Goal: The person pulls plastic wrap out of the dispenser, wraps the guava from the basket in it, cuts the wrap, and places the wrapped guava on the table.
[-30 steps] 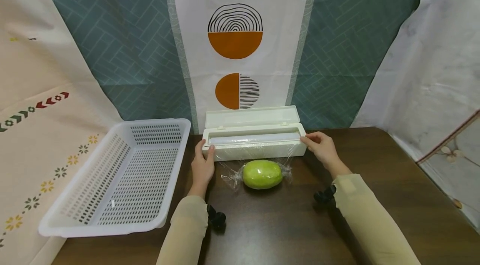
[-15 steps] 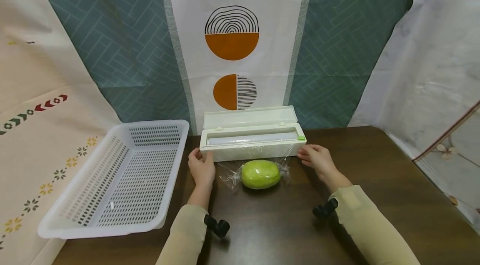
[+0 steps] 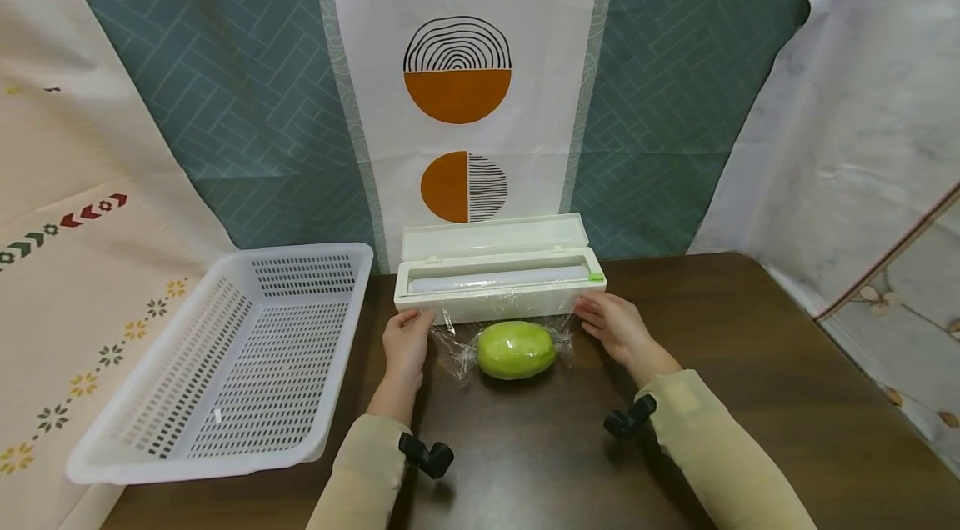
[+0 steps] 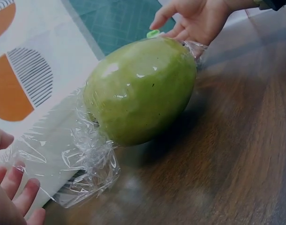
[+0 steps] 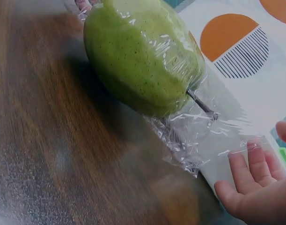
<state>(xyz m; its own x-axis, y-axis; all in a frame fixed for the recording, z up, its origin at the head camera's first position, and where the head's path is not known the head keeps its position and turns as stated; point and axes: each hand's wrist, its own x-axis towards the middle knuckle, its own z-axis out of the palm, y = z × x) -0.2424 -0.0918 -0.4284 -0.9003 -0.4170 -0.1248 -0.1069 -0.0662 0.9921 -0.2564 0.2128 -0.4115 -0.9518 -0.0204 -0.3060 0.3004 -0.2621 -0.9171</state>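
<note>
A green, speckled pear [image 3: 517,350] with a dark stem lies on its side, wrapped in clear plastic film [image 4: 93,159] bunched at both ends. Behind it stands a white cling-film box [image 3: 502,304], lid raised, the film roll [image 3: 498,278] inside and film running over its front toward the fruit. My left hand [image 3: 407,344] is at the box's front left; its fingers touch the film, thumb apart from them. At the front right, my right hand [image 3: 617,330] has loosely bent fingers against the film, with the thumb apart too.
A white perforated plastic basket [image 3: 345,372] stands on the brown wooden table [image 3: 540,463] at the left. A green slider [image 3: 596,277] sits at the box's right end. A patterned cloth [image 3: 525,97] hangs behind the box.
Both hands have come off the box's ends and moved down and inward to the film in front of it. The green slider, earlier covered by the right hand, now shows.
</note>
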